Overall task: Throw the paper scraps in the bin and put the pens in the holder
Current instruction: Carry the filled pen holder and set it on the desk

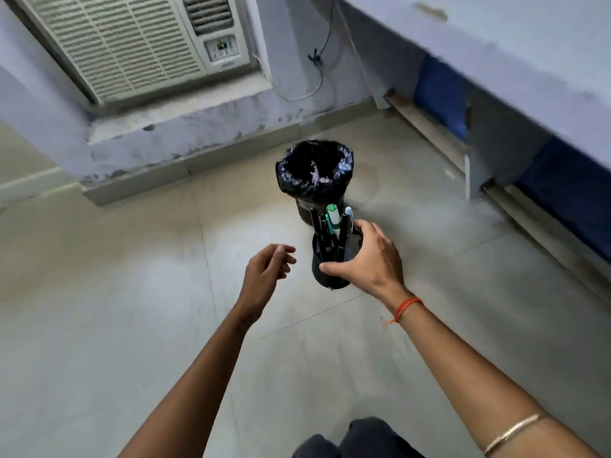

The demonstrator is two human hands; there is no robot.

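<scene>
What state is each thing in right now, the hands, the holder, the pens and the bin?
Right hand: wrapped around the holder.
Left hand: empty, fingers loosely curled, clear of the holder.
Holder: upright, gripped.
Pens: standing in the holder.
Bin: upright on the floor, open, lined with a black bag, pale scraps inside.

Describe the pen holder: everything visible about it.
The pen holder is a dark, round cup that looks like mesh, though blur hides the detail. It stands upright on the pale tiled floor, just in front of the bin lined with a black bag. Several dark pens and a green-and-white marker stick up out of it. The right hand wraps round its right side, thumb across the front; the left hand hovers beside it, apart.
</scene>
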